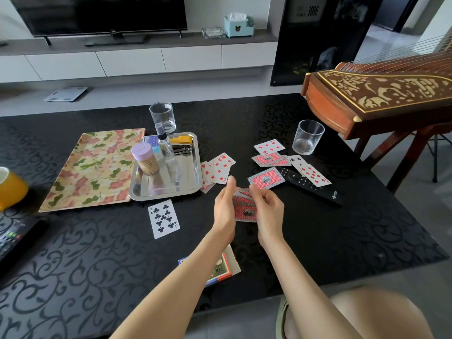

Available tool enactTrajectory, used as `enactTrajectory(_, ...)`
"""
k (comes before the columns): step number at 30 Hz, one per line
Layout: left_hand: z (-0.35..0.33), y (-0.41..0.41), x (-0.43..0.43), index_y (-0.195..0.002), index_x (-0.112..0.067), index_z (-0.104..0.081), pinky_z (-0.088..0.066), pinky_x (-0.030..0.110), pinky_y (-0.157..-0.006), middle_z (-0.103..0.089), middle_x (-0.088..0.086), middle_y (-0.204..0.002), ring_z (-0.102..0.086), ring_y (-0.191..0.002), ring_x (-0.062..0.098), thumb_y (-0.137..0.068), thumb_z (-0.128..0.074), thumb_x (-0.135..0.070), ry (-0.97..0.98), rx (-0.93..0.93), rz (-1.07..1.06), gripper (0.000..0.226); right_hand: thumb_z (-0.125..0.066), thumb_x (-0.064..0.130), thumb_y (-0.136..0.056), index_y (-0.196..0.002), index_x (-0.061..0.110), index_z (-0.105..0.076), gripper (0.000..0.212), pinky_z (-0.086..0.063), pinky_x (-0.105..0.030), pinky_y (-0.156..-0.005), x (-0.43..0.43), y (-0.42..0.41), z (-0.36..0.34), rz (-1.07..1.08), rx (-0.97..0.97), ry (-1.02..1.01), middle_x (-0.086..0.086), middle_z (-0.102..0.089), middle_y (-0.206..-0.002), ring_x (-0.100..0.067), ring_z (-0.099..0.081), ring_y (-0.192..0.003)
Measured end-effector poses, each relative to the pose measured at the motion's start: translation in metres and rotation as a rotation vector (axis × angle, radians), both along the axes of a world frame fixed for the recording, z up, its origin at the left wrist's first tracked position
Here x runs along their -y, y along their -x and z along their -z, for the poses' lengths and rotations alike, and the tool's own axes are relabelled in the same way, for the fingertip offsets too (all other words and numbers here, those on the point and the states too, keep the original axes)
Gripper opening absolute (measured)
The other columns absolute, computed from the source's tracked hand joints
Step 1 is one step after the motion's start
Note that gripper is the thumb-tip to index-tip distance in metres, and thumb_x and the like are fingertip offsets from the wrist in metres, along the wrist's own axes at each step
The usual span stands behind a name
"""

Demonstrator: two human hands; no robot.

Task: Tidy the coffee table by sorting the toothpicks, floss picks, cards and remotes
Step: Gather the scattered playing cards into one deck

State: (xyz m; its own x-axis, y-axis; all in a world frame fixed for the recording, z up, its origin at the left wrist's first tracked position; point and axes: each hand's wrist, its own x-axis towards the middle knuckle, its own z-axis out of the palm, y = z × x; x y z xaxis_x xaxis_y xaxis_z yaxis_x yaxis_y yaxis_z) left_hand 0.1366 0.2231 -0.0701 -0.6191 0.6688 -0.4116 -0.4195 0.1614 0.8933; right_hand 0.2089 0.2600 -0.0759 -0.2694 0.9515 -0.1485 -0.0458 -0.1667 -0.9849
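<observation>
My left hand (224,208) and my right hand (268,211) together hold a small stack of red-backed cards (245,209) above the black table (97,253). Loose cards lie around: a nine of clubs (163,218) face up, a fan of red cards (218,170) beside the steel tray (190,172), one face-down card (266,179), and a far group (269,152). A black remote (309,186) lies partly under cards at the right. Another remote (17,238) sits at the left edge. A toothpick jar (145,159) with a lilac lid stands in the tray.
A floral tray (93,167) lies left of the steel tray, which also holds a spray bottle (165,144) and small items. Two empty glasses (163,117) (307,137) stand at the back. A card box (220,267) lies under my left forearm. A yellow mug (11,189) sits far left. A zither (381,94) overhangs the right.
</observation>
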Motion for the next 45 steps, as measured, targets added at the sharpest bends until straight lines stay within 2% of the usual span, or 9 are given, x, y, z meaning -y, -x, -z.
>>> enactTrajectory(6, -0.002, 0.005, -0.001, -0.086, -0.012, -0.059, -0.053, 0.045, -0.088, -0.067, 0.013, -0.093, -0.066, -0.090, 0.029, -0.081, -0.062, -0.042, 0.065, 0.014, -0.041, 0.031, -0.055, 0.032, -0.093, -0.090, 0.010, -0.067, 0.025, -0.055, -0.024, -0.069, -0.004, -0.013, 0.001, -0.170, -0.037, 0.053, -0.004, -0.071, -0.085, -0.015, -0.068, -0.081)
enactTrajectory(13, -0.004, 0.017, 0.001, -0.109, -0.014, -0.046, -0.047, 0.030, -0.066, -0.053, 0.006, -0.086, -0.055, -0.073, 0.017, -0.092, -0.046, -0.027, -0.011, 0.227, -0.202, 0.021, -0.056, 0.005, -0.091, -0.109, 0.013, -0.064, 0.022, -0.045, -0.004, -0.074, -0.011, -0.027, 0.016, -0.389, 0.354, -0.348, 0.003, -0.066, -0.101, 0.000, -0.061, -0.093)
enactTrajectory(18, -0.006, 0.034, 0.004, -0.120, -0.019, -0.049, -0.037, 0.021, -0.062, -0.055, 0.005, -0.109, -0.050, -0.089, 0.014, -0.093, -0.035, -0.004, 0.105, -0.197, -0.187, 0.034, -0.055, 0.000, -0.091, -0.110, 0.011, -0.062, 0.024, -0.044, -0.003, -0.077, -0.013, -0.023, 0.014, -0.319, 0.332, -0.488, 0.006, -0.062, -0.100, 0.002, -0.058, -0.095)
enactTrajectory(21, -0.010, 0.039, 0.006, -0.099, -0.014, -0.063, -0.042, 0.022, -0.070, -0.064, 0.002, -0.101, -0.056, -0.092, 0.016, -0.086, -0.029, 0.008, 0.136, -0.453, -0.110, 0.042, -0.054, 0.001, -0.091, -0.110, 0.012, -0.061, 0.023, -0.045, -0.006, -0.078, -0.015, -0.022, 0.016, -0.355, 0.366, -0.493, 0.005, -0.061, -0.101, -0.002, -0.058, -0.095)
enactTrajectory(27, -0.006, 0.022, 0.006, -0.108, -0.019, -0.053, -0.046, 0.028, -0.074, -0.067, 0.005, -0.098, -0.061, -0.087, 0.016, -0.095, -0.043, -0.039, 0.056, -0.370, 0.189, 0.026, -0.059, 0.009, -0.088, -0.101, 0.020, -0.064, 0.017, -0.048, -0.019, -0.083, -0.012, -0.020, 0.020, -0.383, 0.324, -0.345, 0.007, -0.066, -0.101, -0.007, -0.061, -0.097)
enactTrajectory(30, 0.007, 0.013, 0.007, -0.109, -0.018, -0.057, -0.048, 0.022, -0.076, -0.064, 0.001, -0.100, -0.061, -0.090, 0.013, -0.095, -0.051, -0.032, 0.082, -0.448, 0.209, 0.021, -0.052, 0.020, -0.094, -0.101, 0.017, -0.068, 0.018, -0.053, -0.032, -0.088, -0.009, -0.016, 0.018, -0.361, 0.125, -0.109, 0.001, -0.070, -0.099, -0.011, -0.066, -0.096)
enactTrajectory(36, 0.008, 0.015, 0.006, -0.107, -0.017, -0.059, -0.046, 0.019, -0.076, -0.063, -0.002, -0.096, -0.060, -0.090, 0.011, -0.098, -0.046, -0.024, 0.049, -0.436, 0.206, 0.018, -0.042, 0.029, -0.099, -0.108, 0.014, -0.063, 0.028, -0.050, -0.034, -0.079, -0.015, -0.024, 0.026, -0.395, 0.561, -0.736, 0.000, -0.065, -0.096, -0.015, -0.059, -0.089)
enactTrajectory(39, 0.007, 0.014, 0.004, -0.100, -0.018, -0.060, -0.048, 0.023, -0.077, -0.063, 0.003, -0.097, -0.059, -0.091, 0.015, -0.100, -0.040, -0.022, 0.064, -0.425, 0.235, 0.021, -0.050, 0.027, -0.095, -0.118, 0.015, -0.058, 0.027, -0.050, -0.034, -0.082, -0.020, -0.029, 0.025, -0.525, 0.692, -0.802, 0.000, -0.066, -0.104, -0.017, -0.061, -0.096)
enactTrajectory(45, 0.002, 0.009, 0.009, -0.097, -0.017, -0.061, -0.054, 0.038, -0.087, -0.065, 0.008, -0.095, -0.064, -0.091, 0.022, -0.099, -0.040, -0.021, 0.025, -0.436, 0.295, 0.021, -0.056, 0.012, -0.092, -0.106, 0.014, -0.064, 0.016, -0.051, -0.031, -0.075, -0.014, -0.034, 0.026, -0.335, 0.693, -0.957, 0.001, -0.067, -0.093, -0.017, -0.061, -0.084)
